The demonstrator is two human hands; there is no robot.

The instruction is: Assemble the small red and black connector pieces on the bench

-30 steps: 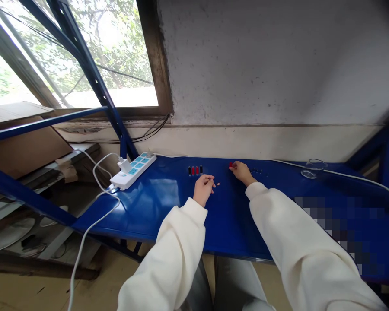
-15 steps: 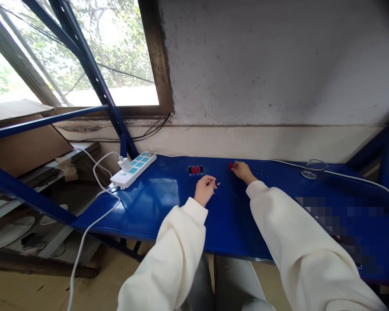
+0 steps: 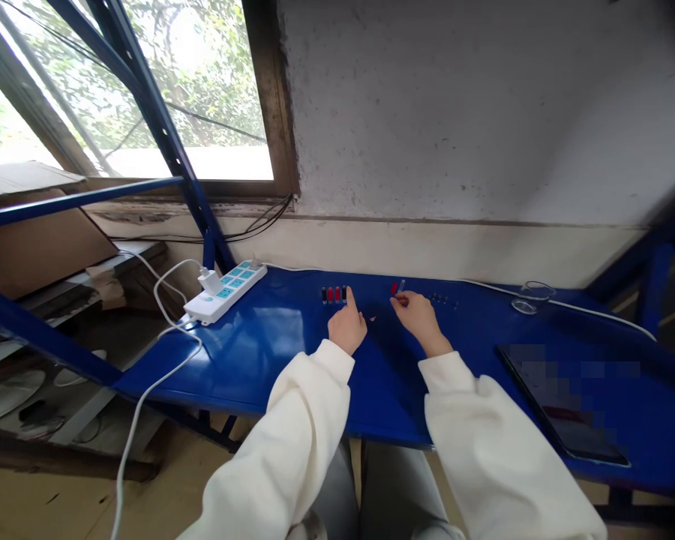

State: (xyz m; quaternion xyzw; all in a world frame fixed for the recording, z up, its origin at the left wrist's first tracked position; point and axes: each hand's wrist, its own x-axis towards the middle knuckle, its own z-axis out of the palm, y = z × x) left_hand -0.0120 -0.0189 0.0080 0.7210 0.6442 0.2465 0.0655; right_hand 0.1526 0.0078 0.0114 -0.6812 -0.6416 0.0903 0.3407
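Observation:
My left hand (image 3: 347,327) stretches its index finger toward a short row of small black and red cylindrical pieces (image 3: 334,295). Its fingertip is at the black piece (image 3: 344,293) on the row's right end; whether it touches cannot be told. The other fingers are curled and hold nothing visible. My right hand (image 3: 419,319) has thumb and index finger drawn together; what they hold, if anything, is too small to make out. Just beyond those fingertips are a red piece (image 3: 394,288) and a clear, pale piece (image 3: 402,286). Between my hands lies a tiny pinkish bit (image 3: 373,319).
Several tiny dark parts (image 3: 443,299) lie right of my right hand on the blue table (image 3: 259,375). A white power strip (image 3: 225,291) with a plug and cable stands left. Clear round containers (image 3: 532,298) and a black tablet-like slab (image 3: 562,412) are at the right.
My left index finger has straightened toward the row of cylinders. My right hand has drawn back toward me from the red piece, which stays on the table.

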